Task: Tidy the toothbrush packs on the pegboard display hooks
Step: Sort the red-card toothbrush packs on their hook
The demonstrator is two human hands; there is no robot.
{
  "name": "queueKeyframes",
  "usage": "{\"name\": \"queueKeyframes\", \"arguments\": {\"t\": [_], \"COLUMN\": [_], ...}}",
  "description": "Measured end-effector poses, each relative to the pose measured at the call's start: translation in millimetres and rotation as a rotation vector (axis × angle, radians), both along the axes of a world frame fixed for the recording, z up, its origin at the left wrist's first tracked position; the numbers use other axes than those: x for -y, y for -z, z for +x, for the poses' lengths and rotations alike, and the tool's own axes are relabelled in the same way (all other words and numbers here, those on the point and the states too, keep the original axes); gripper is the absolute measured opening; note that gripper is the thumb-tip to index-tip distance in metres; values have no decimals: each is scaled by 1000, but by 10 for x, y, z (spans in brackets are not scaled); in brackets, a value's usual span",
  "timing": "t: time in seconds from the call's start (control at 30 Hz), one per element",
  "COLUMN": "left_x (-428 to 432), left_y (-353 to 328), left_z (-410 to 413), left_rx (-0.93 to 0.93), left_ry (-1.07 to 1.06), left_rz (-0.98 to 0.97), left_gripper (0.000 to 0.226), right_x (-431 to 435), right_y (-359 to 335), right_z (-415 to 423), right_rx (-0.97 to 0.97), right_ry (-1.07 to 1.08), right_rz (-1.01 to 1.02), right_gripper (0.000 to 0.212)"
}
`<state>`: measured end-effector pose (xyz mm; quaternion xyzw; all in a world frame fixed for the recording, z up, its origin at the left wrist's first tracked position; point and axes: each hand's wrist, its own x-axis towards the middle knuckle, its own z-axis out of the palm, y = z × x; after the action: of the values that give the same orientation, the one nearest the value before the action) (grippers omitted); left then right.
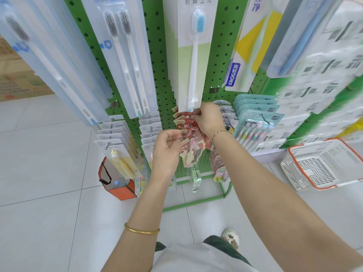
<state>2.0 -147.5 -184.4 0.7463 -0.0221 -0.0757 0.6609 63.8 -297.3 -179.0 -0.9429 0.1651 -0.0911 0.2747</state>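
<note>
Green pegboard [157, 55] rack, white tiled floor. Red toothbrush packs [188, 134] hang stacked on one hook at the pegboard's lower middle, just under a long white-and-blue toothbrush pack [193, 61]. My left hand [167, 148] pinches the front pack's left edge. My right hand [208, 118] pinches the card tops further back on the same hook. White plastic basket [322, 167] on the floor by the rack's right edge.

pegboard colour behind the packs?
Green pegboard; it shows best in the head view.
</note>
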Motion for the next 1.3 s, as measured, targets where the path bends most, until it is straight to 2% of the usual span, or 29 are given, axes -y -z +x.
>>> {"name": "queueKeyframes", "arguments": {"t": [0.33, 0.67, 0.93, 1.03, 1.1, 1.2, 1.3], "left_x": [5, 22, 56, 84, 106, 131, 119], "left_y": [-21, -15, 52, 90, 90, 62, 105], "left_z": [-52, -177, -340, -410, -452, -539, -550], "left_rx": [-6, 1, -11, 22, 22, -41, -79], "left_ry": [13, 33, 172, 289, 382, 467, 410], "left_rz": [-10, -34, 4, 94, 135, 30, -73], "left_gripper": [22, 17, 19, 18, 37, 52, 44], "right_x": [13, 48, 187, 214, 220, 192, 135], "right_y": [13, 7, -56, -94, -113, -132, -137], "right_z": [-209, -703, -1321, -1463, -1510, -1538, -1544], "right_rx": [117, 108, 131, 141, 165, 202, 238], "right_ry": [65, 115, 129, 92, 66, 45, 74], "right_rz": [-54, -136, 51, 153, 239, 400, 527], "right_gripper": [18, 37, 8, 8, 7, 10, 21]}}
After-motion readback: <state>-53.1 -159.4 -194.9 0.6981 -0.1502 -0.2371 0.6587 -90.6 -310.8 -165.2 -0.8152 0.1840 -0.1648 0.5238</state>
